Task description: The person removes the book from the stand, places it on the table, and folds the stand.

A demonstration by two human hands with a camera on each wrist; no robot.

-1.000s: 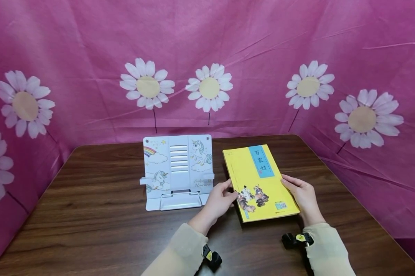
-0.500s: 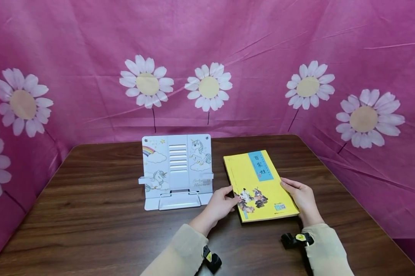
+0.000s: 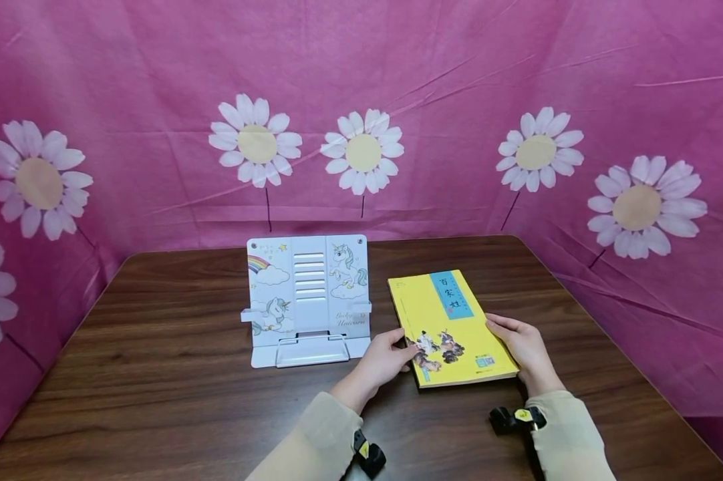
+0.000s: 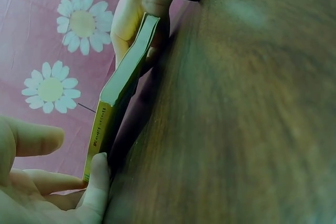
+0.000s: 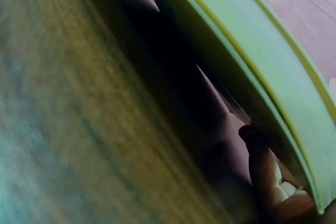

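A yellow book (image 3: 424,300) with a blue title strip and small painted figures on its cover is held between both hands. My left hand (image 3: 382,364) holds the left edge, its thumb over the cover; in the left wrist view its fingers (image 4: 97,187) touch the spine. My right hand (image 3: 526,351) grips the right edge, with the thumb on top and fingers (image 5: 260,166) underneath. The book's underside stands a little off the table, as the dark gap in the right wrist view shows. Left of it is a white unicorn-print book stand (image 3: 309,317), standing upright.
The brown wooden table (image 3: 175,394) has its far edge against a pink cloth backdrop (image 3: 446,80) printed with white daisies. The stand's front bracket (image 3: 312,351) projects toward me, close to the left hand.
The book's far edge has come down, so the book lies flatter while its near edge stays about in place. Both hands keep their hold, and the right hand has sunk slightly.
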